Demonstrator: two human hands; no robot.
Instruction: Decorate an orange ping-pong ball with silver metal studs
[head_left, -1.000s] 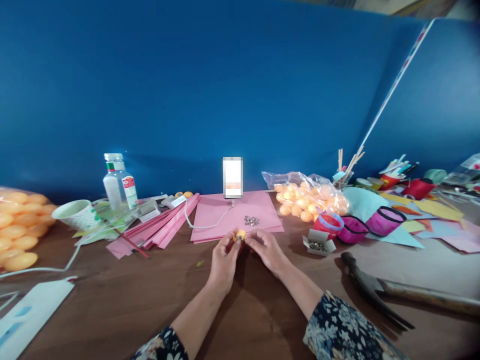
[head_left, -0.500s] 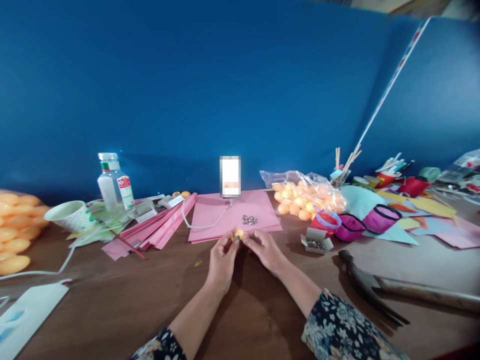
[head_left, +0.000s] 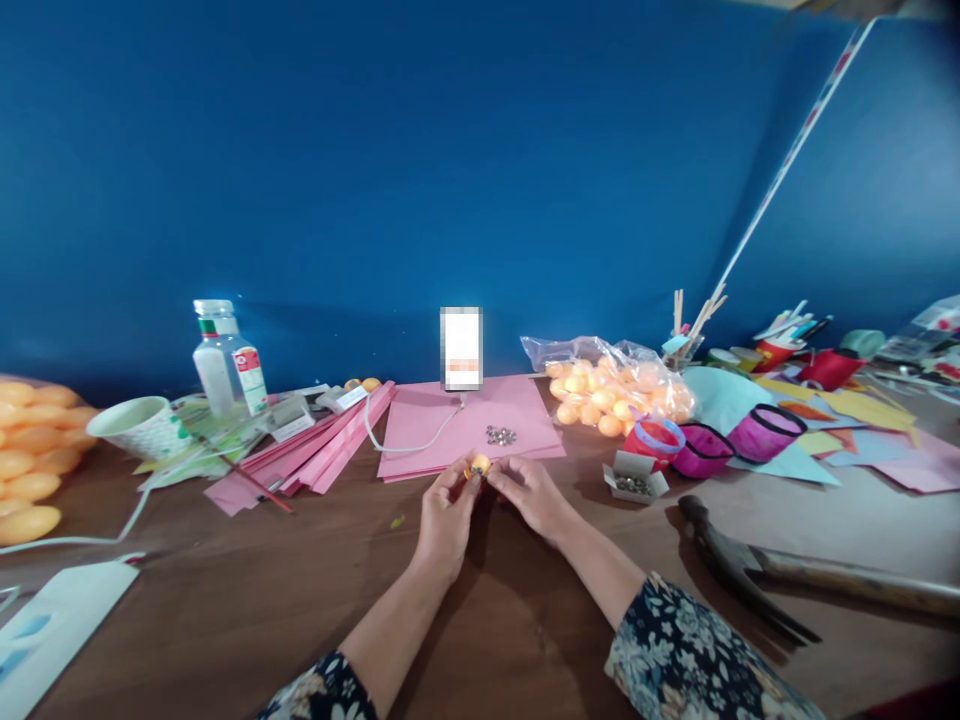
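Orange in colour, the small ball (head_left: 478, 466) shows in the head view at the near edge of the pink paper stack (head_left: 450, 425). The left hand (head_left: 444, 520) and right hand (head_left: 532, 495) both pinch it with closed fingertips. One dark metal piece appears seated in it, so the fitting is judged partly done. Loose metal studs (head_left: 501, 435) lie unused on that stack.

- Fingertips of the left hand (head_left: 444, 520) and right hand (head_left: 534, 495) hide most of the small orange ball (head_left: 478, 466).
- The phone (head_left: 461, 348) screen is blurred.
- The picture's edge cuts off the hammer (head_left: 825, 578) handle.
- The shiny bits (head_left: 500, 435) are too small to tell.
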